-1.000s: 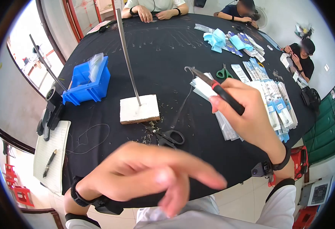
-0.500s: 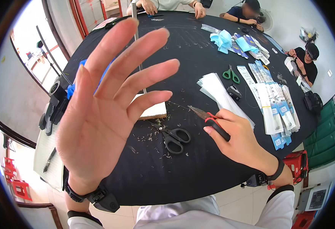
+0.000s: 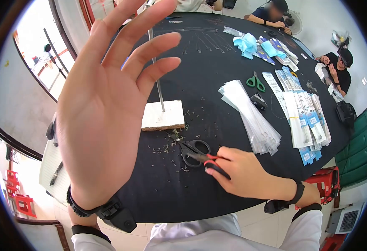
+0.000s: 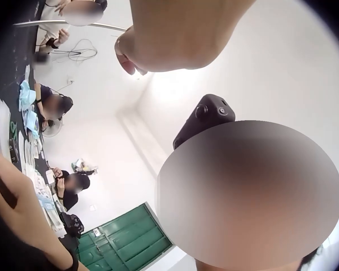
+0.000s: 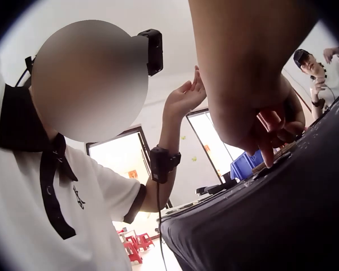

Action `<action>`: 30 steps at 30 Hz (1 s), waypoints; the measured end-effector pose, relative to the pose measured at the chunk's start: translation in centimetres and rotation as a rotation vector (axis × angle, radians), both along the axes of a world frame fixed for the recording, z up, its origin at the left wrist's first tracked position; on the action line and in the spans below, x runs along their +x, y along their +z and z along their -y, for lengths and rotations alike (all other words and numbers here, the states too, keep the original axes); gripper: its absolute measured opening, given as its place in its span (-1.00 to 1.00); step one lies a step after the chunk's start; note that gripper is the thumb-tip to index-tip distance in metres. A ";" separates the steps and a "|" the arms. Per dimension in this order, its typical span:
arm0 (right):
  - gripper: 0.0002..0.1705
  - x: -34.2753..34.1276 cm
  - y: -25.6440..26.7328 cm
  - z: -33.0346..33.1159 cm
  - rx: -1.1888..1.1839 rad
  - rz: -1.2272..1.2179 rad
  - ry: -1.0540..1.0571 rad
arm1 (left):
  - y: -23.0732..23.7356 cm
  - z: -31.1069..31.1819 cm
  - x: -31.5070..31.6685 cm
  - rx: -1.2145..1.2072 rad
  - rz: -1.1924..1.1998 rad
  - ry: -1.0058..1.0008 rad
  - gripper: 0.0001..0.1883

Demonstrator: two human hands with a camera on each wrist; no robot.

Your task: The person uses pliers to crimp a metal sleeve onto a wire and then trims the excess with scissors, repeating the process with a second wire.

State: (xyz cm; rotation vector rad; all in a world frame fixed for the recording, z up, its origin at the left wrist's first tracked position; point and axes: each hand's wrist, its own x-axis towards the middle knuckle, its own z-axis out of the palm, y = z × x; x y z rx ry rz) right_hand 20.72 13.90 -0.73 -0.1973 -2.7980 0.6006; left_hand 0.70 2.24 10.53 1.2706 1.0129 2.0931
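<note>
My left hand (image 3: 104,100) is raised high in front of the head camera, palm toward it and fingers spread, holding nothing. Low over the front of the table, my right hand (image 3: 250,173) grips a pair of pliers (image 3: 217,166) with red and black handles, jaws pointing left. The pliers' jaws overlap the handle loops of black scissors (image 3: 183,143) in the head view. Behind the scissors stands a white block (image 3: 162,119) with an upright metal rod (image 3: 159,90). In the right wrist view, red handle (image 5: 271,117) shows within the right hand's curled fingers.
Small clippings (image 3: 166,146) litter the black cloth near the block. Clear plastic sleeves (image 3: 254,119), green-handled scissors (image 3: 255,82) and packaged strips (image 3: 302,115) lie on the right. Thin wire pieces (image 3: 204,44) spread across the back. A pen (image 3: 56,173) rests on paper at left. Other people sit around the table.
My left hand has risen from low over the table edge to high at left, its fingers opening out. The right hand has brought the pliers down and nearer; the wire at their tip no longer shows.
</note>
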 end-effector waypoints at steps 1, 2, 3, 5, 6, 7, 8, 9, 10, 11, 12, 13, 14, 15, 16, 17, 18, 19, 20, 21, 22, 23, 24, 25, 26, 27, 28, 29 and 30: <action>-0.78 0.2 -0.2 0.2 0.000 -0.022 0.032 | -0.1 -0.2 0.1 -0.006 0.014 0.046 -0.51; -0.77 0.3 -0.2 0.5 -0.008 -0.033 0.048 | -0.4 -0.5 0.0 0.000 0.026 0.058 -0.52; -0.76 0.4 -0.1 0.9 -0.016 -0.044 0.064 | -0.7 -0.7 -0.1 0.005 0.038 0.071 -0.52; -0.74 0.5 -0.1 1.5 -0.004 -0.045 0.095 | -1.4 -1.2 -0.4 0.040 0.057 0.028 -0.53; -0.73 0.5 -0.1 1.7 -0.013 -0.043 0.102 | -1.5 -1.3 -0.3 0.021 0.092 0.028 -0.53; -0.73 0.5 0.0 1.9 -0.022 -0.040 0.108 | -1.6 -1.4 -0.1 0.002 0.128 0.029 -0.54; -0.73 0.5 0.1 2.1 -0.031 -0.037 0.115 | -1.7 -1.5 0.1 -0.017 0.164 0.029 -0.54; -0.73 0.4 0.2 2.1 -0.027 -0.023 0.122 | -1.9 -1.6 0.2 -0.031 0.146 0.050 -0.54; -0.73 0.5 0.3 2.1 -0.031 -0.047 0.127 | -2.0 -1.7 0.3 -0.046 0.128 0.071 -0.54; -0.74 0.6 0.5 2.1 -0.036 -0.070 0.134 | -2.2 -1.7 0.2 -0.060 0.109 0.094 -0.55; -0.74 0.7 0.8 2.0 -0.041 -0.093 0.141 | -2.5 -1.8 -0.1 -0.071 0.049 0.139 -0.56; -0.75 0.9 1.3 2.0 -0.048 -0.105 0.141 | -2.9 -2.0 -0.5 -0.081 -0.012 0.184 -0.57; -0.76 1.2 1.9 1.8 -0.054 -0.117 0.140 | -3.3 -2.1 -0.9 -0.091 -0.072 0.228 -0.58; -0.76 1.6 2.6 1.7 -0.060 -0.128 0.138 | -3.7 -2.2 -1.2 -0.117 -0.085 0.266 -0.60; -0.76 1.9 3.3 1.6 -0.059 -0.134 0.138 | -4.2 -2.3 -1.4 -0.144 -0.098 0.301 -0.62; -0.76 2.2 4.0 1.5 -0.059 -0.140 0.136 | -4.6 -2.5 -1.6 -0.171 -0.111 0.334 -0.63; -0.76 2.5 4.6 1.4 -0.058 -0.146 0.133 | -5.1 -2.4 -1.8 -0.200 -0.154 0.321 -0.62; -0.75 2.6 5.0 1.4 -0.059 -0.175 0.129 | -5.6 -2.1 -2.0 -0.230 -0.198 0.307 -0.61; -0.75 2.7 5.7 1.4 -0.054 -0.187 0.120 | -6.0 -1.9 -1.9 -0.259 -0.243 0.294 -0.60; -0.75 2.8 6.6 1.4 -0.050 -0.200 0.112 | -6.3 -1.9 -1.6 -0.267 -0.243 0.292 -0.59; -0.75 2.8 7.2 1.3 -0.044 -0.213 0.106 | -6.5 -1.7 -1.4 -0.286 -0.210 0.207 -0.58; -0.74 2.7 7.5 1.1 -0.033 -0.262 0.091 | -6.6 -1.4 -1.3 -0.304 -0.178 0.123 -0.57; -0.74 2.5 8.0 1.0 -0.008 -0.284 0.070 | -6.7 -1.1 -1.1 -0.321 -0.146 0.040 -0.56; -0.73 2.2 8.5 0.9 0.018 -0.305 0.050 | -6.5 -0.8 -0.5 -0.363 -0.089 -0.024 -0.53; -0.73 2.0 8.9 0.7 0.045 -0.327 0.029 | -6.4 -0.7 -0.2 -0.433 -0.092 -0.059 -0.47; -0.78 1.8 8.8 0.4 0.013 -0.357 0.014 | -6.6 -0.4 -0.2 -0.477 -0.061 -0.171 -0.44; -0.80 1.6 9.5 0.3 0.019 -0.337 -0.017 | -6.8 -0.2 -0.2 -0.520 -0.030 -0.283 -0.41; -0.82 1.3 9.5 0.0 0.009 -0.353 -0.034 | -6.5 -0.1 0.5 -0.584 -0.018 -0.318 -0.29; -0.83 1.0 9.4 -0.2 0.000 -0.370 -0.051 | -6.6 0.1 0.5 -0.589 0.021 -0.448 -0.28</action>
